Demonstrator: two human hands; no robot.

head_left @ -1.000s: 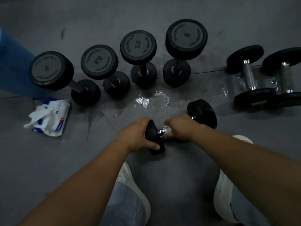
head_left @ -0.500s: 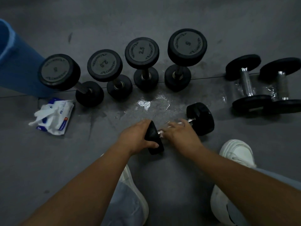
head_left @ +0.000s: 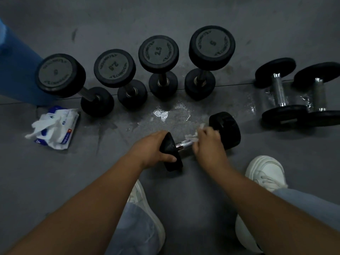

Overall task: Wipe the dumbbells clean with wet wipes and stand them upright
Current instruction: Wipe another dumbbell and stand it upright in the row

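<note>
A black dumbbell with a chrome handle lies on its side on the grey floor in front of me. My left hand grips its near head. My right hand holds a crumpled white wet wipe against the handle, close to the far head. Behind it, several black dumbbells stand upright in a row, from the leftmost to the rightmost. Two more dumbbells lie flat at the right.
An opened pack of wet wipes lies on the floor at the left. A blue object stands at the far left. Wet patches shine on the floor. My white shoes are planted below the hands.
My right hand slid along the handle toward the far head, and the wipe now shows above its fingers. The left hand kept its grip on the near head.
</note>
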